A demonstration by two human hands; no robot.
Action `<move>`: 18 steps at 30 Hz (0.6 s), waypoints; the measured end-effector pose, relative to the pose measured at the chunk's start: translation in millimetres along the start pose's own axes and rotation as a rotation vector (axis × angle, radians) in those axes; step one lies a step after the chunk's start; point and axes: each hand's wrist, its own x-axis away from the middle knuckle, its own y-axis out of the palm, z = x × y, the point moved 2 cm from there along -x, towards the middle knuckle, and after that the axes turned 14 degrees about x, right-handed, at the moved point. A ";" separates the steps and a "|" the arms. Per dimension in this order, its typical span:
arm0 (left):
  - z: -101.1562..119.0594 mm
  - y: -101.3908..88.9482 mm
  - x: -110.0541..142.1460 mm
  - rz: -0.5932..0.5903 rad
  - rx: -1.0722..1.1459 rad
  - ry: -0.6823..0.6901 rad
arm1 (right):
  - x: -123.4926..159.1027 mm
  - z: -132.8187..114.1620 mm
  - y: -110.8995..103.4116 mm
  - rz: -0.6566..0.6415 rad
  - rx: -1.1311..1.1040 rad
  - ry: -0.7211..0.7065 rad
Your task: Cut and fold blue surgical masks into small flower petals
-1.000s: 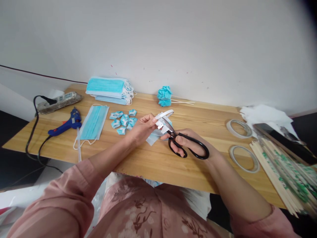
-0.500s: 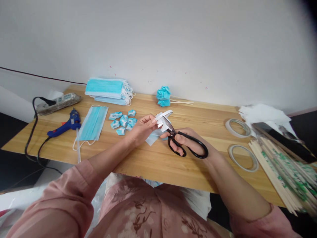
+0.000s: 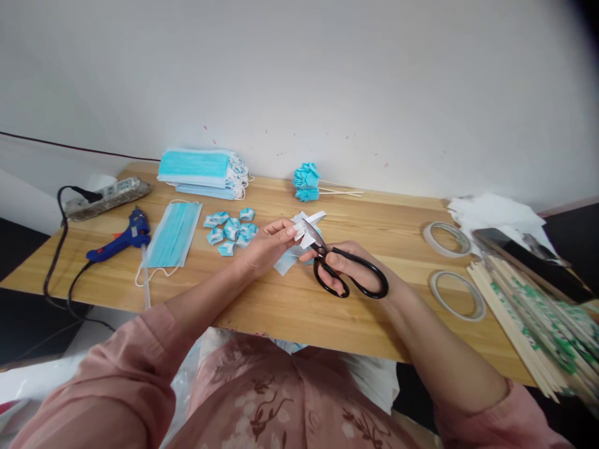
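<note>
My left hand (image 3: 267,244) pinches a strip of white tape (image 3: 309,222) together with a pale blue mask piece (image 3: 286,260) just above the wooden table (image 3: 281,299). My right hand (image 3: 352,267) grips black scissors (image 3: 349,273) through the handle loops, and the blades reach up-left into the tape beside my left fingertips. Several small folded blue pieces (image 3: 229,226) lie just left of my left hand.
A flat blue mask (image 3: 174,232), a blue glue gun (image 3: 119,239) and a power strip (image 3: 105,196) lie at the left. A mask stack (image 3: 199,170) and a blue flower on sticks (image 3: 306,181) sit at the back. Two tape rolls (image 3: 457,294), wooden sticks (image 3: 528,324) and white paper (image 3: 491,212) are at the right.
The scissor blades have closed further on the white tape, and the tape loop looks shorter. Both hands stay in nearly the same place; the view has shifted slightly.
</note>
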 end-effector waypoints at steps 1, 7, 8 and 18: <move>-0.3 -0.2 0.2 0.003 -0.005 -0.002 | -0.3 0.5 0.4 0.003 -0.004 -0.001; -1.6 -0.9 0.4 0.008 -0.022 0.015 | -1.6 3.2 3.2 0.019 -0.016 -0.019; -1.5 -1.0 0.3 0.013 -0.022 0.021 | -1.5 3.8 3.5 0.024 -0.021 -0.016; -0.2 1.7 0.6 0.030 -0.007 0.011 | -1.3 3.6 5.9 0.045 -0.045 -0.087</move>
